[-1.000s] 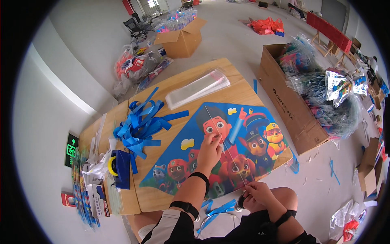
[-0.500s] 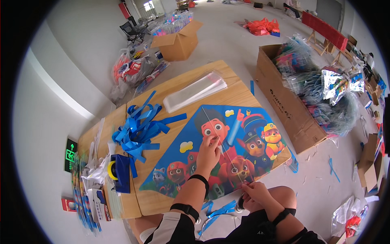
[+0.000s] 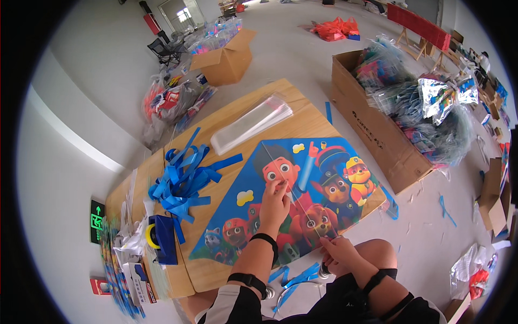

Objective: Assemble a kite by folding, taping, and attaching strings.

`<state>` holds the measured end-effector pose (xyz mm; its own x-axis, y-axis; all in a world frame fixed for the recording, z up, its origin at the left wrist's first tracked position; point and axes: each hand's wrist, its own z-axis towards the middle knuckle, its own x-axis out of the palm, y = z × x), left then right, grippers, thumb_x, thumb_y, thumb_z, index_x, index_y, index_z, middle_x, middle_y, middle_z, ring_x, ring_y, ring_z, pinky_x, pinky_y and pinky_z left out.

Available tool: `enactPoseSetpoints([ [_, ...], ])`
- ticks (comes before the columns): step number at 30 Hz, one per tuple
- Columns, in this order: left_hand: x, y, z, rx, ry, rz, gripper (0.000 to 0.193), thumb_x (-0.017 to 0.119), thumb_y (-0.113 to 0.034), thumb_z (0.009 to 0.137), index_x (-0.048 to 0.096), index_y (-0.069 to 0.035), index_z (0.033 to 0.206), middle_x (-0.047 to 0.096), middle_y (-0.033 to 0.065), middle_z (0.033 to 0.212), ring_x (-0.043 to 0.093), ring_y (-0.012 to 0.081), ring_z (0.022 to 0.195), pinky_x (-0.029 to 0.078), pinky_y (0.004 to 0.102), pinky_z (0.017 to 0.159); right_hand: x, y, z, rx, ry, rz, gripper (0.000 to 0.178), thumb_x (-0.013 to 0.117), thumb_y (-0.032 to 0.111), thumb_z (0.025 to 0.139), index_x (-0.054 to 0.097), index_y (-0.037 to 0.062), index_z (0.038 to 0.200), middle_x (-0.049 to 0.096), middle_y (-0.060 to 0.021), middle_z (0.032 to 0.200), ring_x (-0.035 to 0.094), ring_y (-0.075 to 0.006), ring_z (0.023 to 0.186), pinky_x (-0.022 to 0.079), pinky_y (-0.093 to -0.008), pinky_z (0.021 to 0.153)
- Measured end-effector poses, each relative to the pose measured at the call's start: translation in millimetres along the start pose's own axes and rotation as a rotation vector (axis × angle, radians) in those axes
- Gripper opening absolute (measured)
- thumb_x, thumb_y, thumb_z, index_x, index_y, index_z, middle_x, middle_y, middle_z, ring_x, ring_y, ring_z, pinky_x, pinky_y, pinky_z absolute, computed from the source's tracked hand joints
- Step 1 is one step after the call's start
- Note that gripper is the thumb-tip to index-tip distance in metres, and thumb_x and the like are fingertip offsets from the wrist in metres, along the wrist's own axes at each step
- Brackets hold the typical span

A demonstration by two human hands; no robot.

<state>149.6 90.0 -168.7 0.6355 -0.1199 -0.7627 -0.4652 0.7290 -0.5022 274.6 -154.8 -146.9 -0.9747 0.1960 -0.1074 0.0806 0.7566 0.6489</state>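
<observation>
A blue kite sheet (image 3: 247, 178) printed with cartoon puppies and a child lies flat on the wooden table. Down its middle runs a thin pale rod (image 3: 303, 209). My left hand (image 3: 276, 202) rests over the printed child, its fingers bent and pinched at the rod. At the sheet's near edge, my right hand (image 3: 339, 252) is closed in a pinch on the rod's lower end; its fingertips are partly hidden. Left of the kite lies a heap of blue ribbon strips (image 3: 186, 178). Beyond it is a stack of clear plastic sleeves (image 3: 251, 125).
A blue tape dispenser (image 3: 164, 237) with yellow tape stands at the table's left edge. To the right, a large carton (image 3: 372, 132) overflows with plastic-wrapped packs. Another open carton (image 3: 226, 62) sits on the floor beyond the table. More blue strips (image 3: 297, 281) hang near my legs.
The whole view has shifted slightly as my head turned. Both hands keep almost the same places on the kite and rod.
</observation>
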Motion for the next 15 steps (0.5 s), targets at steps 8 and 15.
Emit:
enactPoseSetpoints([
  [8,1.1,-0.6,-0.1,-0.001,0.010,0.021,0.043,0.060,-0.004,0.086,0.065,-0.007,0.129,0.056,0.0094,0.128,0.057,0.0326,0.115,0.051,0.0434,0.096,0.5,4.3,-3.3,-0.058,-0.054,-0.012,0.056,0.056,0.045,0.103,0.073,-0.0019,0.079,0.069,-0.0094,0.061,0.069,-0.0185,0.053,0.055,-0.0301,0.053],
  [15,1.9,2.7,-2.3,-0.045,0.033,-0.017,0.042,0.060,-0.005,0.087,0.065,-0.007,0.129,0.056,0.0099,0.128,0.057,0.0333,0.115,0.051,0.0436,0.096,4.0,3.9,-3.7,-0.058,-0.078,-0.002,0.056,0.058,0.047,0.101,0.073,-0.0021,0.078,0.069,-0.0090,0.061,0.068,-0.0185,0.053,0.054,-0.0302,0.052],
])
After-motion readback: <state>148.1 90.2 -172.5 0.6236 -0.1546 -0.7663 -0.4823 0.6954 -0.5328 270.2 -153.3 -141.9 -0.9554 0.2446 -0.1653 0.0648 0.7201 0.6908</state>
